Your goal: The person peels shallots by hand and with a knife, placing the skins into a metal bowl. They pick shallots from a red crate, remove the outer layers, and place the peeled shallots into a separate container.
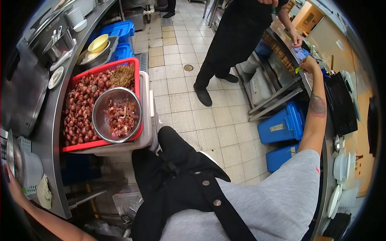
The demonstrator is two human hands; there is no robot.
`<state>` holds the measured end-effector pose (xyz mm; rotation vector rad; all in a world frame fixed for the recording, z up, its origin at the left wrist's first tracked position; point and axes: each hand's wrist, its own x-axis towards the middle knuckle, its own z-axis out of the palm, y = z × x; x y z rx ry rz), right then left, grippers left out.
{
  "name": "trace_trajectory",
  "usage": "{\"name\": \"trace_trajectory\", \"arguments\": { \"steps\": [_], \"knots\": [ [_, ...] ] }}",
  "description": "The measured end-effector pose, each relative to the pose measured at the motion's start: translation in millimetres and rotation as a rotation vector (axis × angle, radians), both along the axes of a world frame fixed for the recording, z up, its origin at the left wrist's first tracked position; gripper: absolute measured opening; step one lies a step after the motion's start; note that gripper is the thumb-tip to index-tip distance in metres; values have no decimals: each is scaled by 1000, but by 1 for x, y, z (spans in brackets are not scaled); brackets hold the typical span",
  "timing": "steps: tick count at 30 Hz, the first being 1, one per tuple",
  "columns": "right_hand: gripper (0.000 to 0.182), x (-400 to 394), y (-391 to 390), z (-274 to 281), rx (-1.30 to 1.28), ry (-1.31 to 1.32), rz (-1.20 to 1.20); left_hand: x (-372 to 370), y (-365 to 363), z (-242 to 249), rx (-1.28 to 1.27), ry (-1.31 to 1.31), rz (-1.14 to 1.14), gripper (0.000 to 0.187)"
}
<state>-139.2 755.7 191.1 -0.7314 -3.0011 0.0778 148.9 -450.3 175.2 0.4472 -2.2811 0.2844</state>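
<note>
My left hand point(15, 188) is at the far left edge of the view, its fingers at the lower rim of a metal bowl point(14, 156) tilted on its side. Clear plastic tubs point(33, 168) and a pale cloth point(44, 192) lie close by it. To the right, my outstretched right hand point(309, 64) is closed on a small yellow-green object point(298, 70) over the counter. Its fingers hide most of that object. Near it is a blue-and-white plastic bundle point(300, 53), with a co-worker's hand point(296, 40) just beyond.
A red crate point(136, 100) of shallots point(80, 108) stands beside my legs, with a steel bowl point(98, 120) of peels point(122, 118) on top. A co-worker in black trousers point(229, 40) stands ahead on the tiled floor point(181, 108). Blue bins point(279, 126) sit under the right counter.
</note>
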Motion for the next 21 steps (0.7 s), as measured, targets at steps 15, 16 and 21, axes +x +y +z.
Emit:
{"name": "trace_trajectory", "arguments": {
  "steps": [15,16,21],
  "knots": [
    [30,-25,8,18,414,487,6,-11,174,0,-97,171,-76,35],
    [30,-26,7,15,422,520,6,-14,192,0,-91,179,-25,35],
    [31,10,-60,5,64,549,341,-21,251,-7,34,259,-66,34]
  ]
}}
